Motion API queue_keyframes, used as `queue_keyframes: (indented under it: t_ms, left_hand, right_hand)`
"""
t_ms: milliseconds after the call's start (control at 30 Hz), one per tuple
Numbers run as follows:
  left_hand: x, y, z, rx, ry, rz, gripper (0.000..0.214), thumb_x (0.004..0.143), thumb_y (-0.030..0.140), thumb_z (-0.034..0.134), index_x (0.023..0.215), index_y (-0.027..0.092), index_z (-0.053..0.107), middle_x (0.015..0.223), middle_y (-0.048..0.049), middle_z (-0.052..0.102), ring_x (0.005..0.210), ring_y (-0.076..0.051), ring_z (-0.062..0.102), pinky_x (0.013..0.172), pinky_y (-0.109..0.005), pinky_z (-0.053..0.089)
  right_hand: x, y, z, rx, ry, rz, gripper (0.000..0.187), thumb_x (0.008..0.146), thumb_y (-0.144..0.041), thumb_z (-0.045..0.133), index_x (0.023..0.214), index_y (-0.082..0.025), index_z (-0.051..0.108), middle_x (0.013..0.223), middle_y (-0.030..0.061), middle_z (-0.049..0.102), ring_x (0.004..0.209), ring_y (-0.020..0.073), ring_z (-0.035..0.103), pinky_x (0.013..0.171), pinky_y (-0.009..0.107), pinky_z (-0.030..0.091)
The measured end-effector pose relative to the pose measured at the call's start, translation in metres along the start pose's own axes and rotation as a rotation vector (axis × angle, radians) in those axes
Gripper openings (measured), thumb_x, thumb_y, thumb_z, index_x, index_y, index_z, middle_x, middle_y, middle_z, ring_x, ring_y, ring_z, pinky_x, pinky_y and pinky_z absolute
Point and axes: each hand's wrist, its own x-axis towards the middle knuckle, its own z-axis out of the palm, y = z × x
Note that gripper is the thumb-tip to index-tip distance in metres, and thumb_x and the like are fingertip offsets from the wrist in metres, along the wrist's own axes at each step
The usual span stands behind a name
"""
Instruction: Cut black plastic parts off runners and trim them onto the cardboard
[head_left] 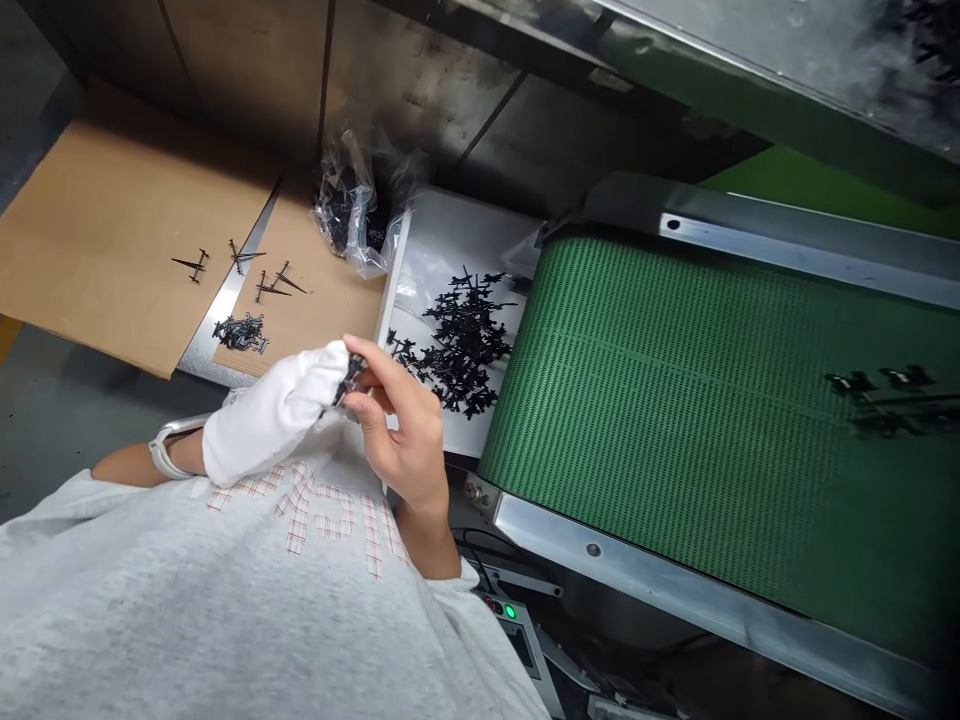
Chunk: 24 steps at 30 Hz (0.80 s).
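Observation:
My left hand (274, 410), in a white glove, is closed on a small black plastic part (351, 375) in front of my chest. The bare thumb and fingers of my right hand (401, 425) pinch the same part from the other side. Much of the part is hidden by the fingers. Past my right hand, a heap of black plastic parts (469, 340) lies in a white tray (469, 225). Beyond my left hand, a small pile of short dark pieces (240, 332) and several thin branched black pieces (274, 285) rest on cardboard (322, 305).
A green conveyor belt (637, 400) with metal side rails runs off to the right, carrying black parts (889, 400) at its far end. A clear plastic bag (360, 210) of dark parts stands behind the cardboard. Overhead is a metal shelf (750, 60). Below the belt, a control box (517, 640) shows a green light.

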Motion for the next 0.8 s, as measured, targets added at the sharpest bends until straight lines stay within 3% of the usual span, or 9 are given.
queue_keyframes:
  t_ms: [133,267,500,800]
  left_hand:
    - [0.001,0.013,-0.002,0.037,0.003,0.049,0.02,0.089,0.039,0.053,0.077,0.023,0.057,0.076,-0.0013,0.065,0.078,-0.018,0.066,0.076,-0.029,0.058]
    - [0.001,0.02,-0.003,0.079,-0.024,0.008,0.025,0.09,0.039,0.045,0.07,0.025,0.05,0.067,-0.0002,0.057,0.065,-0.017,0.056,0.063,-0.03,0.053]
    - [0.001,0.024,-0.002,0.085,-0.028,0.024,0.031,0.088,0.029,0.048,0.059,0.024,0.039,0.055,0.0046,0.037,0.061,-0.014,0.052,0.073,-0.027,0.053]
    - [0.001,0.023,-0.005,0.13,-0.038,0.054,0.015,0.087,0.031,0.051,0.075,0.022,0.055,0.072,0.0002,0.059,0.07,-0.016,0.058,0.071,-0.027,0.053]
  right_hand:
    - [0.001,-0.003,0.002,-0.055,0.004,0.006,0.031,0.107,-0.034,0.048,0.133,-0.025,0.063,0.109,0.0046,0.079,0.08,0.0152,0.074,0.072,0.029,0.064]
    - [-0.001,-0.003,0.001,-0.038,0.014,0.006,0.032,0.107,-0.035,0.047,0.133,-0.025,0.063,0.11,0.005,0.079,0.08,0.0154,0.073,0.072,0.03,0.065]
    - [-0.003,-0.003,-0.003,-0.039,-0.048,0.048,0.037,0.107,-0.039,0.047,0.14,-0.027,0.058,0.116,0.0051,0.078,0.083,0.0158,0.073,0.075,0.03,0.065]
    - [0.0,-0.003,-0.002,0.053,-0.031,0.03,0.032,0.105,-0.033,0.053,0.136,-0.025,0.059,0.115,0.0033,0.078,0.08,0.013,0.072,0.072,0.027,0.064]
